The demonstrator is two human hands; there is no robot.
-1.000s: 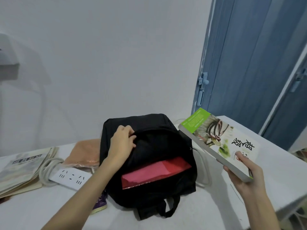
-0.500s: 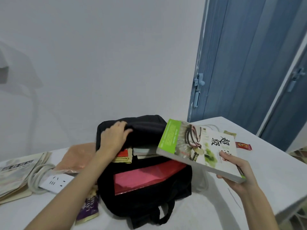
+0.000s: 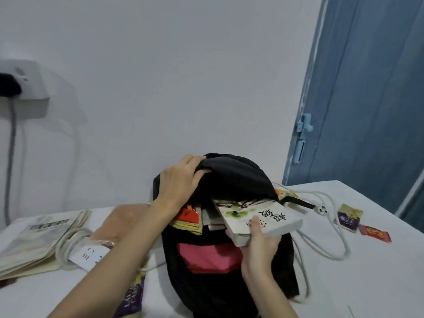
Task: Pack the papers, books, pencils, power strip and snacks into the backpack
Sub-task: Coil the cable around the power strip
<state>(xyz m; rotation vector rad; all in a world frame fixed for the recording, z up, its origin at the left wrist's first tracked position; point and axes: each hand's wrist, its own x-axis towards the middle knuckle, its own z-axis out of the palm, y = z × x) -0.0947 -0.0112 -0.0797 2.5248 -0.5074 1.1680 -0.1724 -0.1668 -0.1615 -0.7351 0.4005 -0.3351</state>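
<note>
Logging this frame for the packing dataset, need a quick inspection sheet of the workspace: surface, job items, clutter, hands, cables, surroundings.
Surface: white table.
Job's things: black backpack upright, main compartment open, books inside, pink folder in front pocket; white book partly in the opening; newspapers and power strip at left; purple snack packet and red sachet at right; another purple packet beside the bag.
Clutter: tan pouch.
Hands: left hand holds the flap up; right hand has its grip on the book.
Cables: white cord loops right of the bag; grey cable on the wall.
Surroundings: white wall, wall socket, blue door.
</note>
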